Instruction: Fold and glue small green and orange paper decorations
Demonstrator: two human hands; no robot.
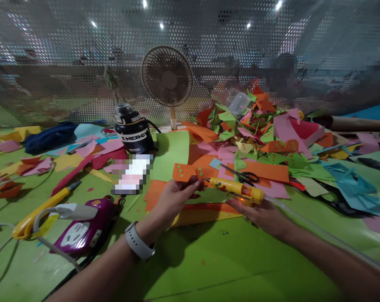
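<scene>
An orange paper piece [184, 172] with small green dots is pinched in my left hand [180, 193], which wears a white watch band. My right hand [257, 214] is closed around a yellow glue gun [237, 188] from below. The gun's dark nozzle points left and meets or nearly meets the right end of the orange piece, close to my left fingertips. Black-handled scissors [250, 178] lie just behind the gun on orange paper. Beneath and in front of my hands are orange and yellow sheets [205, 216] on the green table [240, 264].
A purple power strip [83, 228], a yellow-handled tool [47, 209] and cables lie at the left. Behind them are a lit phone [134, 174] and a dark bottle [135, 134]. A fan [167, 77] stands at the back, beside a heap of paper scraps [240, 121].
</scene>
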